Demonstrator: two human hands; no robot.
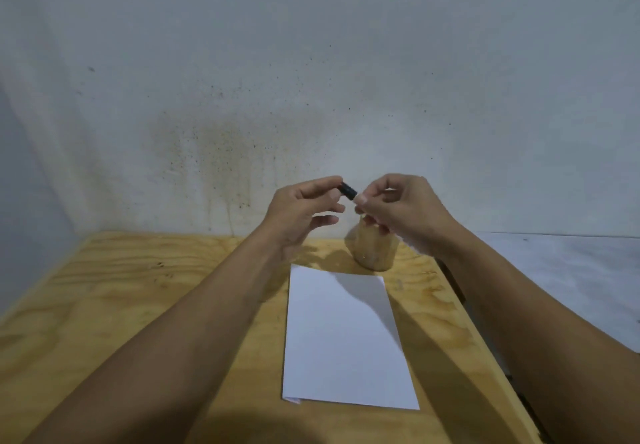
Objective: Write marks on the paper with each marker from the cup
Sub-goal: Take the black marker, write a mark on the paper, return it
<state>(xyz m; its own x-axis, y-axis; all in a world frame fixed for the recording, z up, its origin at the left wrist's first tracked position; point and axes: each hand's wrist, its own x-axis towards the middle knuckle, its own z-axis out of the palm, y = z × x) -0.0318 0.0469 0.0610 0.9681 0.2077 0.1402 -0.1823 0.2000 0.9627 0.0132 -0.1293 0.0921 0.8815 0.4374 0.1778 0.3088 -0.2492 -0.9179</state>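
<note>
Both hands are raised above the far part of the table. My left hand (pixel 304 208) pinches a short black marker cap (pixel 348 190) between thumb and forefinger. My right hand (pixel 394 208) is closed around the marker body, which is almost entirely hidden by the fingers. Just below the hands stands a tan cup (pixel 374 249); its rim and contents are hidden behind my right hand. A blank white sheet of paper (pixel 343 339) lies on the table in front of the cup.
The wooden table (pixel 121 305) meets a stained white wall at the back. Its right edge runs close beside the paper, with a pale floor (pixel 571 288) beyond it.
</note>
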